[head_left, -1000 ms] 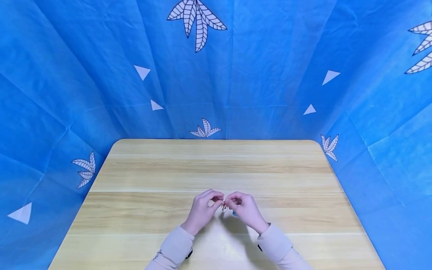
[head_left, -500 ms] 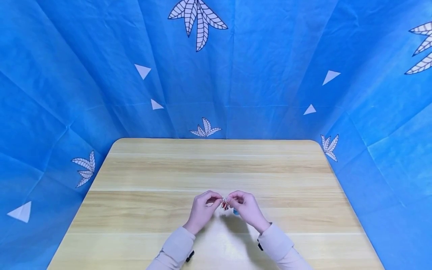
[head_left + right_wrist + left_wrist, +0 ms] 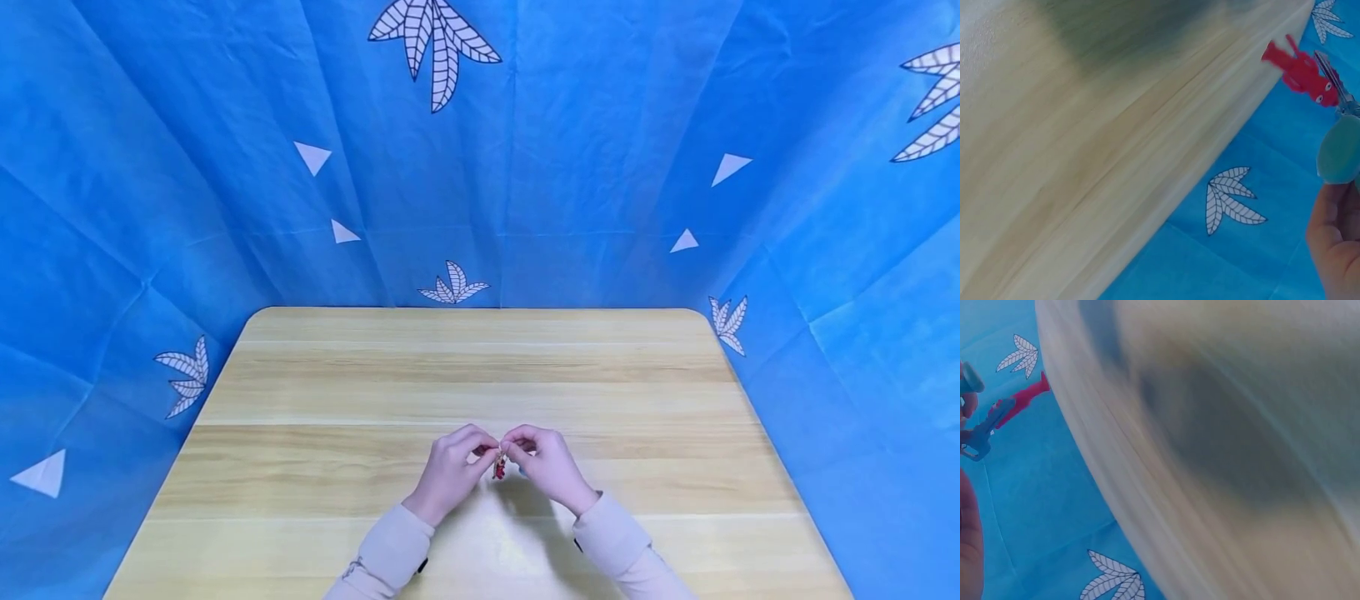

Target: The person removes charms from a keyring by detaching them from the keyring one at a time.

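Note:
A small keyring is between my two hands, which meet fingertip to fingertip low in the middle of the head view. From it hangs a red figure charm [image 3: 1307, 75] with white eyes, beside a metal key [image 3: 1329, 70]. My left hand [image 3: 450, 468] pinches the keyring from the left with thumb and fingers. On the other side, my right hand [image 3: 550, 468] pinches it too, a rounded teal piece [image 3: 1339, 150] showing just above its fingers in the right wrist view. The ring itself is mostly hidden by fingertips.
A pale wooden table [image 3: 480, 358] lies below the hands, which cast a shadow on it. Blue curtains [image 3: 600, 150] with leaf and triangle prints enclose its back and sides.
The fingertips drew slightly apart and came back together. The red charm now hangs lower and shows more plainly below them, while the teal piece shows less.

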Motion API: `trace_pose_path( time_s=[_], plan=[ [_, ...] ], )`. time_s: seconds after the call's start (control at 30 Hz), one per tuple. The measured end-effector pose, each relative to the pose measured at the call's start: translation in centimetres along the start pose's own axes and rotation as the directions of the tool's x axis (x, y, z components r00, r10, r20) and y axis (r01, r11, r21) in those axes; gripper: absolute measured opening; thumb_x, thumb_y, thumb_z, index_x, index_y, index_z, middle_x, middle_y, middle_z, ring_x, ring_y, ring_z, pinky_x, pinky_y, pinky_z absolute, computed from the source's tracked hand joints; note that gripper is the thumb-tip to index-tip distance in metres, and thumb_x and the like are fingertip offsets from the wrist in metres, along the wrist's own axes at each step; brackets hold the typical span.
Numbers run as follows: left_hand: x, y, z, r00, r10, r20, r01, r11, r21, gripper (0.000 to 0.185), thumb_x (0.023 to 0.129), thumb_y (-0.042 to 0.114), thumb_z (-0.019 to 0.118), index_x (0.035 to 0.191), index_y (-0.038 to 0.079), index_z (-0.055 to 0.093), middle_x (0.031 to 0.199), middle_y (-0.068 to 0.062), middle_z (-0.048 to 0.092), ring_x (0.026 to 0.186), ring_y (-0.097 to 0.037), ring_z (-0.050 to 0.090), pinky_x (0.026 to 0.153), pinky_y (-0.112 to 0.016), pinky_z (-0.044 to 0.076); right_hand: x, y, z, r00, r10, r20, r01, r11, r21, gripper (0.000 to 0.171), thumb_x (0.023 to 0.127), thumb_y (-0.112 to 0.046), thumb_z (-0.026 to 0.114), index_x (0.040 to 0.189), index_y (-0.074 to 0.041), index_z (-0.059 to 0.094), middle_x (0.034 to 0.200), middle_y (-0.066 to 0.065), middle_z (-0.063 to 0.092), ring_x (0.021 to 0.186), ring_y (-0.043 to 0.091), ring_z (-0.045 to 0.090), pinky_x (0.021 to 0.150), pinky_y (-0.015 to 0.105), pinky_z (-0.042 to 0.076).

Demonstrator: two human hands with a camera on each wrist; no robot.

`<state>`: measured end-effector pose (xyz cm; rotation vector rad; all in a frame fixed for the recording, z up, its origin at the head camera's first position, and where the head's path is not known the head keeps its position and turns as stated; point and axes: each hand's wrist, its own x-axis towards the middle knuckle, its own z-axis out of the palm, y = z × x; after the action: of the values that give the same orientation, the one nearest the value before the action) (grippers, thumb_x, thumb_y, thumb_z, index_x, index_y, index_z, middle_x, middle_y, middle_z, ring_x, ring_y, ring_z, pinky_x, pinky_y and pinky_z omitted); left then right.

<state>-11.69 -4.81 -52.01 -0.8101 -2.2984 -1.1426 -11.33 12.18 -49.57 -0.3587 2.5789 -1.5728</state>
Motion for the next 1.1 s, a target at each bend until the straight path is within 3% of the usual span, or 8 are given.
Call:
trace_pose_path(
  time_s=[0.27,0.43,0.53,0.63,0.73,0.8,0.97,1.1],
  plan=[
    [-0.5,-0.4,0.0,0.986,-0.153,0.068,0.162,0.973,-0.163,0.006,0.081,0.009,0.067,0.087,0.011,0.068,0.084,0.004,0.066,0.074,-0.004,0.062,0.068,-0.013,0.053,-0.5,-3.0,-0.7,0.996,0.085,0.029,-0.087,0.993,0.078,0.009,0.086,-0.001,0.058,0.09,0.003,0.065,0.081,0.016,0.066,0.068,0.009,0.057,0.064,0.017,0.05],
    [-0.6,-0.4,-0.4,0.943,-0.259,0.21,0.313,0.904,-0.291,0.007,0.085,0.009,0.064,0.091,0.01,0.068,0.088,0.0,0.067,0.076,-0.01,0.063,0.07,-0.019,0.055,-0.4,-2.1,-0.5,0.993,0.104,0.051,-0.109,0.987,0.12,0.01,0.087,-0.003,0.057,0.092,0.003,0.064,0.081,0.017,0.065,0.068,0.011,0.057,0.063,0.02,0.052],
    [-0.7,-0.4,-0.6,0.92,-0.295,0.258,0.371,0.867,-0.332,0.008,0.084,0.009,0.064,0.092,0.01,0.066,0.087,-0.001,0.067,0.076,-0.011,0.063,0.07,-0.021,0.056,-0.3,-1.0,-0.2,0.99,0.124,0.065,-0.132,0.982,0.132,0.011,0.087,-0.006,0.058,0.093,0.002,0.064,0.082,0.017,0.065,0.069,0.012,0.058,0.063,0.023,0.053],
    [-0.6,-0.3,-0.7,0.942,-0.258,0.216,0.315,0.903,-0.292,0.007,0.082,0.008,0.066,0.089,0.01,0.064,0.084,0.0,0.067,0.075,-0.008,0.062,0.069,-0.018,0.055,-0.2,-0.5,0.0,0.989,0.131,0.073,-0.141,0.98,0.141,0.012,0.087,-0.006,0.058,0.093,0.002,0.064,0.082,0.017,0.065,0.07,0.013,0.059,0.064,0.029,0.055],
    [-0.5,-0.3,-0.5,0.982,-0.156,0.109,0.176,0.962,-0.208,0.008,0.08,0.004,0.067,0.083,0.01,0.062,0.079,0.002,0.065,0.072,-0.006,0.062,0.066,-0.014,0.053,-0.2,-0.7,-0.1,0.986,0.151,0.075,-0.161,0.973,0.168,0.011,0.087,-0.004,0.057,0.093,0.003,0.064,0.082,0.016,0.065,0.07,0.015,0.06,0.066,0.035,0.056],
    [-0.4,-0.4,-0.3,0.996,-0.081,0.036,0.086,0.984,-0.157,0.01,0.078,0.002,0.067,0.08,0.01,0.062,0.077,0.003,0.064,0.071,-0.006,0.061,0.064,-0.011,0.052,-0.3,-1.4,-0.3,0.986,0.149,0.079,-0.161,0.972,0.173,0.011,0.087,-0.002,0.056,0.092,0.004,0.064,0.081,0.016,0.065,0.071,0.017,0.06,0.065,0.034,0.055],
    [-0.4,-0.6,0.2,0.999,-0.003,-0.052,-0.002,0.995,-0.1,0.005,0.082,0.007,0.066,0.079,0.01,0.062,0.076,0.001,0.065,0.07,-0.006,0.062,0.065,-0.007,0.05,-0.5,-3.4,-0.9,0.986,0.145,0.087,-0.158,0.972,0.173,0.012,0.087,-0.001,0.055,0.092,0.007,0.063,0.084,0.023,0.065,0.074,0.023,0.062,0.065,0.026,0.054],
    [-0.2,-0.7,0.5,0.993,0.061,-0.098,-0.067,0.996,-0.062,0.007,0.085,0.012,0.063,0.08,0.008,0.062,0.077,0.001,0.065,0.07,-0.007,0.062,0.068,-0.008,0.051,-0.6,-4.0,-1.1,0.983,0.161,0.089,-0.175,0.967,0.186,0.013,0.088,-0.001,0.055,0.092,0.008,0.063,0.086,0.025,0.065,0.073,0.019,0.062,0.067,0.025,0.054]
  ],
)
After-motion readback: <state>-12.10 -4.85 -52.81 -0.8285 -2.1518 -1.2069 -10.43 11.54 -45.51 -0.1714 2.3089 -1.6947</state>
